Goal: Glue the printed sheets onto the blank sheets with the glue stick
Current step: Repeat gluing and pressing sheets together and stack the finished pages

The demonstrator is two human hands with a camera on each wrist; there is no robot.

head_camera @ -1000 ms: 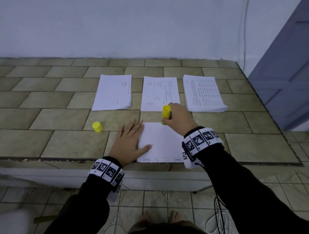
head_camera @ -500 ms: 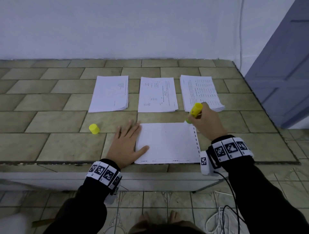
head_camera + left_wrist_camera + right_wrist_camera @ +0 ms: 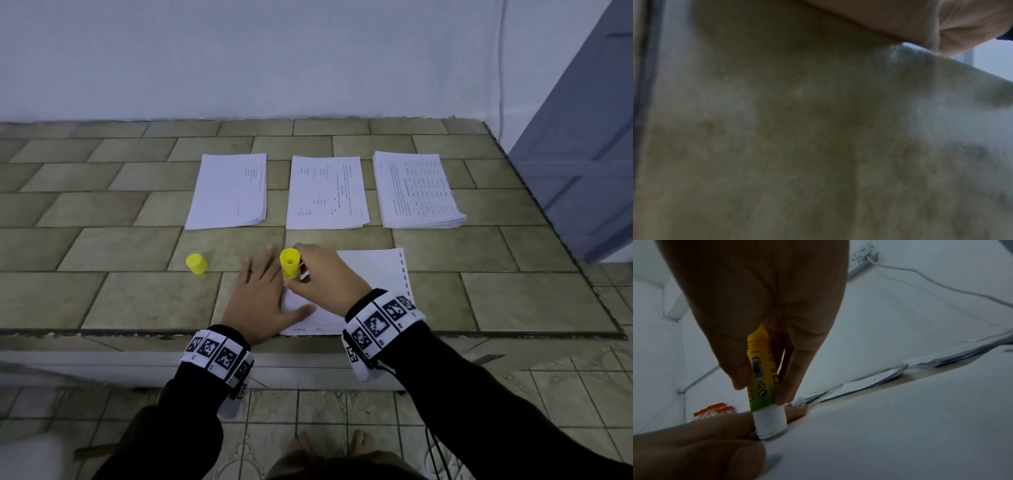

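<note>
1. On the tiled worktop, head view: the left hand lies flat with fingers spread, pressing the left edge of the sheet nearest the person. The right hand pinches the yellow glue stick, held upright at the sheet's far left corner. Its yellow cap stands apart to the left. Three paper stacks lie in a row beyond
2. Left wrist view: blurred worktop close up; part of the hand shows at the top, its fingers out of view here
3. Right wrist view: fingers and thumb grip the glue stick, its white end touching the paper beside the left hand
4. Judgement: glue is being spread on the sheet; next, strokes should cover the remaining area while the sheet is held flat
</note>
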